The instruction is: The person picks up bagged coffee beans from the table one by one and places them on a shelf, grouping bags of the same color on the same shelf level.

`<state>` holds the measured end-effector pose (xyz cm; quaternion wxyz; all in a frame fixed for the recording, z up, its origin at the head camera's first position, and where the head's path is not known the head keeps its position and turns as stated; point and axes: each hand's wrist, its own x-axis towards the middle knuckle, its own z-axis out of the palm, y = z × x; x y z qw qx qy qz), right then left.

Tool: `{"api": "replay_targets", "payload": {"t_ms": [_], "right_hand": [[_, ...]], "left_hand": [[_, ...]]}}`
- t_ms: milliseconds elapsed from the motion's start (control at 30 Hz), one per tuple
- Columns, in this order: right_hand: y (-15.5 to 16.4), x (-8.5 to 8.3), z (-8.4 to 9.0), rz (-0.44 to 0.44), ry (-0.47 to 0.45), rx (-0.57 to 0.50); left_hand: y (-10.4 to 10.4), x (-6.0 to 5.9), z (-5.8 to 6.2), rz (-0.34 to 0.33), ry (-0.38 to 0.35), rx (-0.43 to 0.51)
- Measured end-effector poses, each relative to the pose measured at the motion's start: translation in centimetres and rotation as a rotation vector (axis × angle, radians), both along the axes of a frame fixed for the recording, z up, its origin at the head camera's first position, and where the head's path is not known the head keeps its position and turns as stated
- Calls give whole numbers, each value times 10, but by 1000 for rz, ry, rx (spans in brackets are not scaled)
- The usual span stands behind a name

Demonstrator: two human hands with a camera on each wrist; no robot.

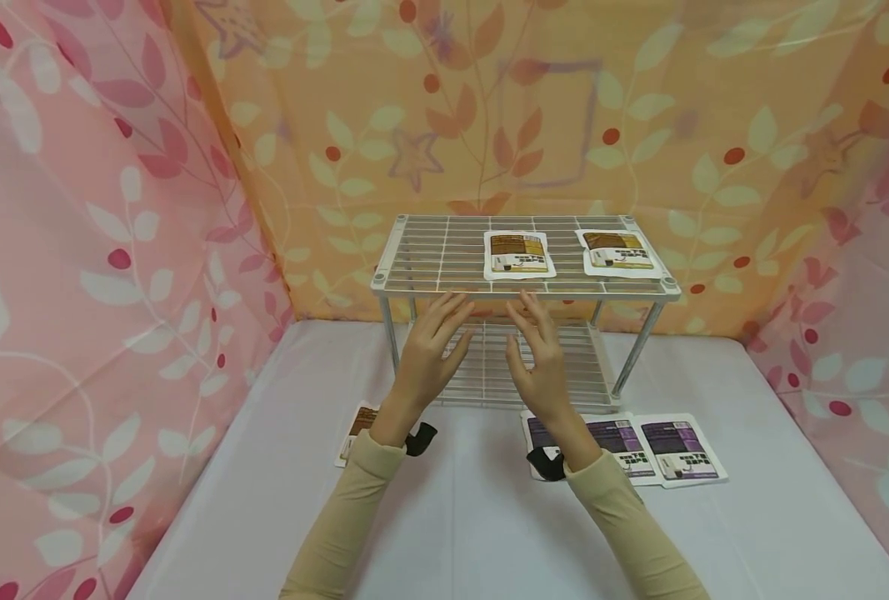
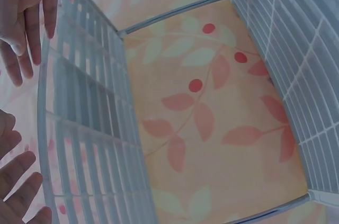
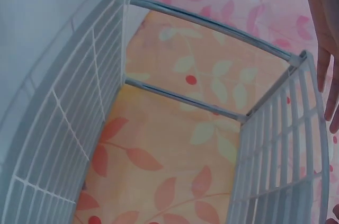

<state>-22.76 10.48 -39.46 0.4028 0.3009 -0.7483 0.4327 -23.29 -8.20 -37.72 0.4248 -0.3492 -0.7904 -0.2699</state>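
Both hands are held up in front of the rack, right at the front edge of its top shelf, and nothing is gripped by either one. The left hand is spread with fingers straight, tips just under the rim; the right hand is the same, fingers loose and apart, no pinch anywhere. Two brown packets are already laid on the top shelf, one near the middle and one toward the right end. Two purple packets are left on the table just beside the right forearm, and another brown packet is half hidden behind the left wrist. So it looks like a between-packets moment: a placing seems finished and a new pick not yet started. For the next move, a hand would probably have to be brought back down to the table and a flat packet pinched by its edge, since they lie flush on the cloth.
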Motion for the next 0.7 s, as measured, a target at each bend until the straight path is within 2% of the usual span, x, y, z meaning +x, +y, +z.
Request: {"api": "replay_targets", "payload": {"t_ms": [233,700], "right_hand": [[-9,3,-16,-4,-41,-1],[-33,5,-53,99,-204,-13]], "left_hand": [[-10,2,-14,5,-44,18],[-35,6,-42,98,-202,25]]}}
